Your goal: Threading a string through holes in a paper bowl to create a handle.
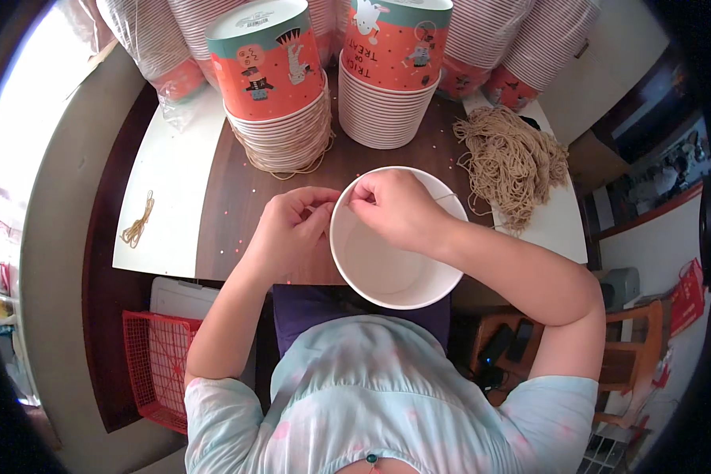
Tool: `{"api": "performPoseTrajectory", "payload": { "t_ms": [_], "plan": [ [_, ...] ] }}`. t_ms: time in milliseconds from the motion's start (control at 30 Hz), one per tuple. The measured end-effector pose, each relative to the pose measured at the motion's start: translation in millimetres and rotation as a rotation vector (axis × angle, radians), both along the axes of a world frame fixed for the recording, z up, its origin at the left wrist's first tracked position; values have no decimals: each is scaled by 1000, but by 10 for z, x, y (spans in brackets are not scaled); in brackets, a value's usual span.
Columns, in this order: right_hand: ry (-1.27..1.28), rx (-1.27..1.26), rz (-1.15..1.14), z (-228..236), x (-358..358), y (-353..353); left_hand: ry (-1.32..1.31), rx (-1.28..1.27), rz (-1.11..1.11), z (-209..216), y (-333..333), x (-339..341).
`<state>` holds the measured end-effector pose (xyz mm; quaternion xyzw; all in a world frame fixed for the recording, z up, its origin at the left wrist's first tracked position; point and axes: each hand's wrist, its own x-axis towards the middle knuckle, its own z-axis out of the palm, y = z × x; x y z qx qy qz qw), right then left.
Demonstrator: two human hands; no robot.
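One white bucket is between the two hands, its mouth facing up, at the near edge of the table. The left hand is outside it, just beside the wall near the left rim, fingers curled in and tips pinched together. The right hand reaches inside, its fingers closed against the inner wall at that same side. Whatever either pinches is hidden or too small to tell. One thin cord shows inside the bucket near the right wrist.

Beyond the hands stand two upside-down stacks of orange buckets with green bands: a left stack, with cord looped around its lower part, and a right stack. Behind them are at least five bagged stacks. One heap of cord lies on the right, one small bundle on the left.

The table is brown in the middle, dotted with small specks, and white at both sides. One red basket sits below its left end; one wooden chair stands at lower right. Bright light enters at far left.
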<state>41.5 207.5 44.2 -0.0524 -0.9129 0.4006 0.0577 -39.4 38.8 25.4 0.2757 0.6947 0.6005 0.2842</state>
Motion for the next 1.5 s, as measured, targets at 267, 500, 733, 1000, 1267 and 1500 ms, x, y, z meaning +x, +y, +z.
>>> {"api": "performPoseTrajectory", "payload": {
  "t_ms": [267,500,733,1000,1267,1500],
  "plan": [
    [-51,-15,7,37,21,-24,0,-60,-60,83,3,6],
    [-112,-59,-5,104,59,-21,248,-189,-88,196,29,36],
    [-213,-203,35,147,107,61,741,-84,39,106,76,126],
    [-58,469,207,610,694,-75,-167,231,144,-157,-126,172],
    [135,448,46,272,650,-122,-362,578,50,-230,-205,220],
    [324,512,-49,163,568,-163,75,653,-29,-176,-130,333]
  ]
}}
